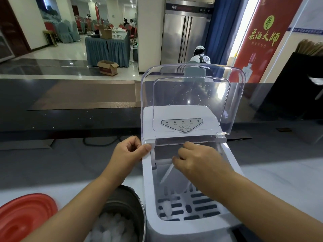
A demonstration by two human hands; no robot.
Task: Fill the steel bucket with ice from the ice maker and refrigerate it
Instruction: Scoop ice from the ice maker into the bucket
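Pale table point(279, 172) carries your white ice maker point(188, 222), clear lid point(192, 95) raised. Your left hand point(128, 151) pinches its rim; right hand point(197, 161) grips a translucent scoop point(172, 179). Beside it, the steel bucket point(125, 205) holds ice.

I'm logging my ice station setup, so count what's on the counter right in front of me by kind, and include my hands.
Ice maker, clear lid up: 1
Steel bucket, ice inside: 1
Red lid: 1
Clear scoop, held by the right hand: 1
Hands: 2, left hand and right hand
Total: 6
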